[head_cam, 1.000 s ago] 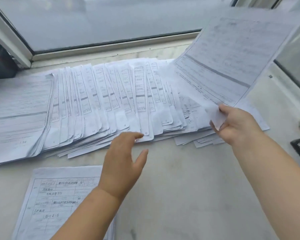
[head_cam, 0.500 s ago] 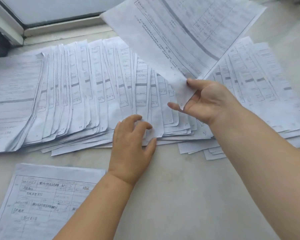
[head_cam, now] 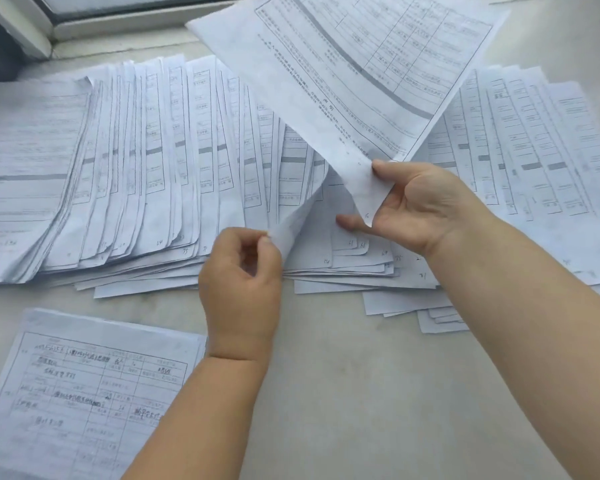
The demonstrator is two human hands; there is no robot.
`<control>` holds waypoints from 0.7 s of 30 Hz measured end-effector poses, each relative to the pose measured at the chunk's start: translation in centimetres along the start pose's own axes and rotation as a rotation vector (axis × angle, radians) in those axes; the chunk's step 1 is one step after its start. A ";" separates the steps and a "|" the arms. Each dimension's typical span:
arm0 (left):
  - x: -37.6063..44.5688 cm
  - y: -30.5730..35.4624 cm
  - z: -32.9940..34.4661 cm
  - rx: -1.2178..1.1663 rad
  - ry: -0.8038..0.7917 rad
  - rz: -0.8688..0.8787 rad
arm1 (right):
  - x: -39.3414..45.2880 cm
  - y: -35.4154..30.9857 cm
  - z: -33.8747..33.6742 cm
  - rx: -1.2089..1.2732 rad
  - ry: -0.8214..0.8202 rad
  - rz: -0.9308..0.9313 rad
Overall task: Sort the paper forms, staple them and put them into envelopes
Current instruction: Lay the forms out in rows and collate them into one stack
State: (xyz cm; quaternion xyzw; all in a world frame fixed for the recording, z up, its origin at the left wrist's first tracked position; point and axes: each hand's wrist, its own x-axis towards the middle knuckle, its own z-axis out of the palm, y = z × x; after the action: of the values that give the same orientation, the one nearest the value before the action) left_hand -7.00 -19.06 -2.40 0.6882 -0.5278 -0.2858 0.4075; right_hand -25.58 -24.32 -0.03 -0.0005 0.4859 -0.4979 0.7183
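Observation:
Many printed paper forms lie fanned out in an overlapping row [head_cam: 174, 161] across the pale table [head_cam: 361, 393], with small handwritten numbers at their lower corners. My right hand [head_cam: 420, 209] pinches the lower corner of one loose form [head_cam: 354, 71] and holds it raised above the middle of the fan. My left hand [head_cam: 243, 275] pinches the lower edge of a form in the fan [head_cam: 300, 216] and lifts that edge off the sheets under it.
A thicker pile of forms [head_cam: 25, 174] lies at the left end of the fan. More fanned forms [head_cam: 541, 143] spread to the right. A separate form with handwriting [head_cam: 84, 393] lies at the near left. A window frame [head_cam: 84, 26] runs along the far edge.
My left hand went from hovering open to resting on the fan, and now pinches and lifts a sheet's edge. My right hand carried the loose form left over the fan.

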 end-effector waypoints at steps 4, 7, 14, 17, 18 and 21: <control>0.6 0.3 -0.3 -0.219 0.101 -0.221 | 0.4 0.2 0.7 -0.017 0.011 0.022; 0.2 0.3 -0.4 -0.204 0.060 0.008 | 0.7 0.4 1.0 -0.057 0.020 0.037; -0.3 -1.3 0.6 0.333 -0.227 0.554 | 0.6 0.6 1.4 -0.003 -0.043 0.029; 0.0 -1.9 1.1 0.432 -0.160 0.579 | 0.5 0.9 1.8 -0.008 -0.048 0.009; 0.2 -2.0 1.1 0.437 -0.138 0.570 | 0.4 0.9 1.9 -0.004 -0.048 0.001; 0.9 -2.2 1.0 0.403 -0.192 0.522 | 0.0 0.3 1.6 0.004 0.006 -0.063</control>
State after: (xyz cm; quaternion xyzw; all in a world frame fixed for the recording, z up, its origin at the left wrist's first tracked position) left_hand -6.51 -19.91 -4.75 0.5667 -0.7679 -0.1252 0.2712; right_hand -24.27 -24.95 0.72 -0.0129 0.4867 -0.5211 0.7010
